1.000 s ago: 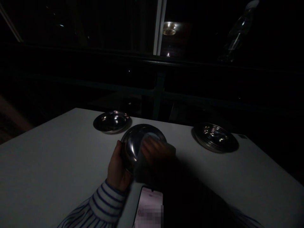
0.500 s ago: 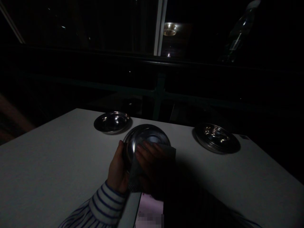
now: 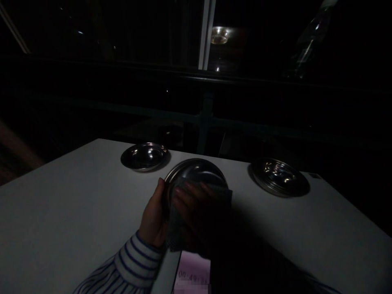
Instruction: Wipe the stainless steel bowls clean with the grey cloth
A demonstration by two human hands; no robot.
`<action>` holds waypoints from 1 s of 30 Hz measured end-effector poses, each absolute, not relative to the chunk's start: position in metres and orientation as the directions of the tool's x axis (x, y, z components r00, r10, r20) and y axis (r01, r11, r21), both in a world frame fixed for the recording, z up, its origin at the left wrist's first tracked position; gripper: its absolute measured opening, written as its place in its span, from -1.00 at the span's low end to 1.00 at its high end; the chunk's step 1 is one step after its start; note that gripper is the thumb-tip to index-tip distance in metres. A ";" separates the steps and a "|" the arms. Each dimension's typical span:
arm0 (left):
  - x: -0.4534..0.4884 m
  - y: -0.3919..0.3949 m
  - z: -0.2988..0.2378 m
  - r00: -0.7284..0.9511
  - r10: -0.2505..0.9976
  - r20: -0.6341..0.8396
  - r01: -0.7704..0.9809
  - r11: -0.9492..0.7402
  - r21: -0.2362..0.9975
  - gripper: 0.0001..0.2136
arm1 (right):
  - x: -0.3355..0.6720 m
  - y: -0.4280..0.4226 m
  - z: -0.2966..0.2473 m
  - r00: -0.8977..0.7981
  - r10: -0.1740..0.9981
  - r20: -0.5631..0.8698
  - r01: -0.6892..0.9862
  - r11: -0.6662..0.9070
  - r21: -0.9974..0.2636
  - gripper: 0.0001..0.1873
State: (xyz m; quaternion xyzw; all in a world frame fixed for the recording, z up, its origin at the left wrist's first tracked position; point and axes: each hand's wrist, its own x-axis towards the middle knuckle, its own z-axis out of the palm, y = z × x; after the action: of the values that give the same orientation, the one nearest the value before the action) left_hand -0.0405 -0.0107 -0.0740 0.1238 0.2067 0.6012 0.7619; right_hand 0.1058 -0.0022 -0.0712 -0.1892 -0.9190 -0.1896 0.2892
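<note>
The scene is very dark. My left hand (image 3: 153, 216), in a striped sleeve, grips the left rim of a shiny steel plate (image 3: 196, 171) held tilted above the white table (image 3: 61, 212). A grey cloth (image 3: 177, 228) lies against the plate's face, pressed there by my right hand (image 3: 192, 204), whose fingers lie over the cloth. The lower part of the plate is hidden behind cloth and hand.
A steel plate (image 3: 144, 156) lies on the table at the back left. A stack of steel plates (image 3: 278, 177) sits at the back right. A lit phone screen (image 3: 192, 273) glows near the table's front edge. Dark railing and window behind.
My right hand with the cloth has slid down and slightly right across the plate. The plate has tipped a little more, and the left hand has shifted a little to the right on the rim.
</note>
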 end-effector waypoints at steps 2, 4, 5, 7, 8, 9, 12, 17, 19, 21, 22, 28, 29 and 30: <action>-0.039 -0.010 -0.074 0.155 0.973 -0.171 -0.860 0.218 0.462 -0.60 | 0.114 0.006 -0.064 -0.716 0.314 0.623 0.537 0.818 0.205 -0.51; -0.040 -0.009 -0.074 0.110 0.976 -0.188 -0.852 0.190 0.488 -0.62 | 0.127 0.017 -0.055 -0.665 0.402 0.630 0.618 0.769 0.162 -0.53; -0.040 -0.009 -0.074 0.090 0.976 -0.198 -0.848 0.179 0.498 -0.63 | 0.134 0.022 -0.051 -0.642 0.435 0.632 0.646 0.751 0.138 -0.53; -0.041 -0.009 -0.073 0.057 0.976 -0.210 -0.842 0.160 0.515 -0.64 | 0.145 0.030 -0.045 -0.611 0.479 0.630 0.662 0.746 0.076 -0.50; -0.041 -0.010 -0.073 0.050 0.975 -0.214 -0.841 0.157 0.518 -0.64 | 0.149 0.033 -0.043 -0.600 0.490 0.633 0.658 0.752 0.043 -0.49; -0.041 -0.010 -0.072 0.052 0.975 -0.217 -0.842 0.160 0.516 -0.64 | 0.151 0.035 -0.042 -0.593 0.493 0.636 0.650 0.760 0.016 -0.49; -0.038 -0.011 -0.071 0.054 0.973 -0.224 -0.839 0.166 0.518 -0.64 | 0.147 0.033 -0.046 -0.579 0.474 0.663 0.648 0.762 0.021 -0.48; -0.037 -0.010 -0.070 0.050 0.972 -0.231 -0.851 0.163 0.500 -0.60 | 0.117 0.008 -0.065 -0.693 0.332 0.640 0.584 0.779 0.228 -0.54; -0.041 -0.009 -0.070 0.091 0.965 -0.247 -0.857 0.202 0.474 -0.57 | 0.109 -0.001 -0.072 -0.772 0.249 0.585 0.481 0.831 0.280 -0.49; -0.044 -0.008 -0.071 0.120 0.958 -0.259 -0.854 0.233 0.465 -0.55 | 0.109 -0.001 -0.076 -0.812 0.185 0.554 0.405 0.862 0.305 -0.48; -0.045 -0.008 -0.071 0.107 0.959 -0.262 -0.852 0.224 0.473 -0.56 | 0.113 0.004 -0.077 -0.815 0.168 0.555 0.389 0.868 0.309 -0.50; -0.040 -0.006 -0.072 -0.045 0.966 -0.255 -0.838 0.103 0.536 -0.64 | 0.141 0.041 -0.074 -0.724 0.293 0.625 0.525 0.822 0.222 -0.53; -0.039 -0.006 -0.072 -0.046 0.964 -0.262 -0.836 0.106 0.539 -0.65 | 0.139 0.038 -0.074 -0.711 0.316 0.628 0.547 0.810 0.211 -0.51; -0.039 -0.006 -0.071 -0.039 0.963 -0.267 -0.836 0.115 0.537 -0.65 | 0.135 0.032 -0.075 -0.701 0.317 0.639 0.556 0.804 0.211 -0.49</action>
State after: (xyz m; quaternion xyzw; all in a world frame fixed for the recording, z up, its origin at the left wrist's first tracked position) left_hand -0.0389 -0.0064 -0.0713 0.1068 0.2976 0.6566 0.6848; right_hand 0.1347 0.0320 -0.0746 -0.2425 -0.9007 -0.1982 0.3012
